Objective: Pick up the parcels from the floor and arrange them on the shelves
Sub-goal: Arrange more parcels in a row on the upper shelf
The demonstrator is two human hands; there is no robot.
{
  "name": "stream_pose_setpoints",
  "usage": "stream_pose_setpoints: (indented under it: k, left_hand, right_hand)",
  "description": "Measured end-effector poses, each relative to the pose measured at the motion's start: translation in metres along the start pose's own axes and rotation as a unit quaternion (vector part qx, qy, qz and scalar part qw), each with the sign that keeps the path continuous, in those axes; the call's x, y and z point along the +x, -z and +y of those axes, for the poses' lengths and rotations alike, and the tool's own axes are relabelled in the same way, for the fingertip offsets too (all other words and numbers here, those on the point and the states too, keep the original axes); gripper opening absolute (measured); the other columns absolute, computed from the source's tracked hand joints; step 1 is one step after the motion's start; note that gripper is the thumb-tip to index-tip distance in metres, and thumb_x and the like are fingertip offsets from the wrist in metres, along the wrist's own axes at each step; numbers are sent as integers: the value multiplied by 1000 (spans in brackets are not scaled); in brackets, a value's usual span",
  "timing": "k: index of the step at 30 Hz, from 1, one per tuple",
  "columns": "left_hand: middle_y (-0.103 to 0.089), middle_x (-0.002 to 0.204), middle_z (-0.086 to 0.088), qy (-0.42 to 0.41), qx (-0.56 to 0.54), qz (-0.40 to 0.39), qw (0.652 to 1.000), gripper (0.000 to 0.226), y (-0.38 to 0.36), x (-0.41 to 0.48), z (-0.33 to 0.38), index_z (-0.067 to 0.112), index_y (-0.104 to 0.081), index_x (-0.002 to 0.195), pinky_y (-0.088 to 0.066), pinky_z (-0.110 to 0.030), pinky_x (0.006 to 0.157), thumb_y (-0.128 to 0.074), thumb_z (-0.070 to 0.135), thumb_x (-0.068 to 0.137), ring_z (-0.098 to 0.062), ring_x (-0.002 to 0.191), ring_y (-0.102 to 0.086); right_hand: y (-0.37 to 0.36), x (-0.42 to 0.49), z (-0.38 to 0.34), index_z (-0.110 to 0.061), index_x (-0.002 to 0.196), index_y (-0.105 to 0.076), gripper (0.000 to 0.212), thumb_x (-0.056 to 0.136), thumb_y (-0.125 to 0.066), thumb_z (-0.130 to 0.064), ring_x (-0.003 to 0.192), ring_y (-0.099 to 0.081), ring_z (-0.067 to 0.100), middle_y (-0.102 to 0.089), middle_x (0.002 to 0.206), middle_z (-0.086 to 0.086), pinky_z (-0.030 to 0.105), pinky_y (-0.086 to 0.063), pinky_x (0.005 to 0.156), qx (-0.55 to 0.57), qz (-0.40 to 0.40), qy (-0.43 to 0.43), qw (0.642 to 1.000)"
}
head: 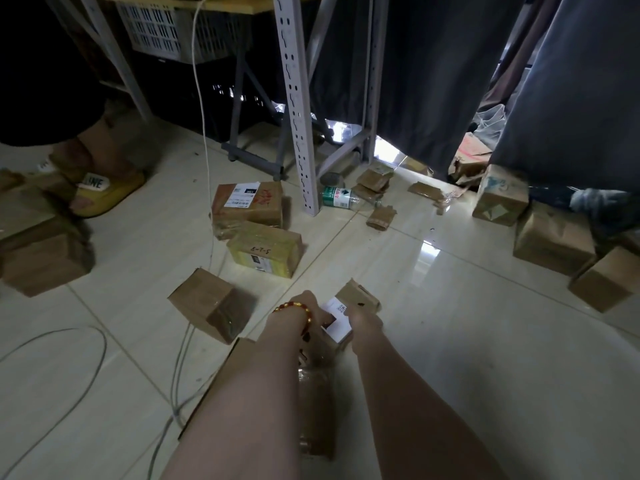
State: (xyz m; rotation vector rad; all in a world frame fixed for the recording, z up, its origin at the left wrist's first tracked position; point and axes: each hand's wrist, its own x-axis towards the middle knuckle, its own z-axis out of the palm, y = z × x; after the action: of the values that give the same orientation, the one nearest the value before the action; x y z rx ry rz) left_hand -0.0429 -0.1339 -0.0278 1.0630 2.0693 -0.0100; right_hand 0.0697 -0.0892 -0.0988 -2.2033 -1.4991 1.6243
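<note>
Head view: low over the tiled floor [450, 341], the left hand [310, 308], wearing a bead bracelet [294, 308], and the right hand [363, 318] both grip a small parcel [337, 322] with a white label, one on each side. Other boxes [247, 206] lie scattered near a shelf post [298, 116].

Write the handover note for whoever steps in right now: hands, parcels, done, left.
Hands: left hand and right hand both grip the small white-labelled parcel, low over the floor.
Parcels: plain box, yellow-taped parcel and big labelled parcel lie ahead; brown boxes lie to the right, by the curtain.
Done: no parcel shows on the shelf frame.
Left: shelve the held one, then the rest.
</note>
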Motion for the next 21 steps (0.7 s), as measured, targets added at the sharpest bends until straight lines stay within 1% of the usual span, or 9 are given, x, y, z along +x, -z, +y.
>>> stream_pose_setpoints:
  k: [1,3,4,6,10,12,14,18,21]
  left_hand:
    - [-47,143,-15,8,-12,-4,1000,66,2,1,-2,6,-37,142,-47,-42,97,-61,38,91,-32,123,-53]
    - [-47,144,-15,1,-37,0,999,63,4,1,-2,5,-39,142,-45,-40,97,-59,36,91,-34,124,-51]
    - [-47,144,-14,-4,-49,0,999,63,4,2,-1,5,-39,142,-45,-39,97,-59,36,91,-34,124,-51]
    - [-48,142,-14,-10,-56,-1,998,62,4,1,3,7,-40,141,-46,-40,98,-58,38,90,-33,121,-53]
    - [-50,139,-14,-7,-53,-19,998,63,4,-2,4,7,-40,142,-46,-43,100,-57,39,90,-32,116,-56]
    - [-49,141,-13,-11,-53,-15,998,62,7,0,1,9,-41,141,-46,-44,100,-56,41,90,-31,114,-55]
    - [-49,141,-12,-10,-53,-10,998,62,11,4,-3,10,-43,140,-44,-47,102,-57,43,89,-33,118,-53]
    - [-50,140,-14,-8,-58,1,998,61,15,11,-9,7,-48,137,-45,-48,102,-58,44,89,-35,121,-52]
    - [-50,139,-17,-4,-74,1,997,56,15,14,-10,2,-48,135,-46,-41,96,-57,38,93,-36,120,-51]
  right_hand:
    - [-2,6,5,-5,132,-50,48,94,-55,-35,123,-51,33,-49,133,13,45,-45,105,34,14,-19,999]
    - [-6,9,13,-4,134,-47,52,88,-60,-25,120,-52,35,-50,131,13,47,-47,101,43,53,-20,997]
    - [-7,2,11,-6,137,-45,53,87,-58,-20,122,-51,35,-50,133,13,44,-48,101,69,65,-13,995]
    - [-7,-1,12,-10,143,-39,52,92,-51,-17,126,-48,34,-46,139,15,35,-45,99,28,89,31,995]
    - [-8,5,13,-10,144,-34,50,97,-49,-24,132,-39,28,-42,144,14,30,-38,101,-87,77,61,991]
    - [-10,4,15,-9,141,-35,50,96,-50,-25,131,-38,28,-41,142,16,30,-38,102,-108,65,64,990]
    - [-10,6,17,-11,142,-33,55,93,-54,-25,128,-39,30,-38,141,17,35,-40,104,-123,64,65,988]
    - [-11,10,15,-22,148,-22,73,88,-62,-23,121,-46,35,-33,137,17,44,-47,102,-124,71,74,987]
    - [-13,12,16,-22,150,-18,78,88,-65,-30,122,-44,35,-31,139,18,44,-48,100,-86,63,77,991]
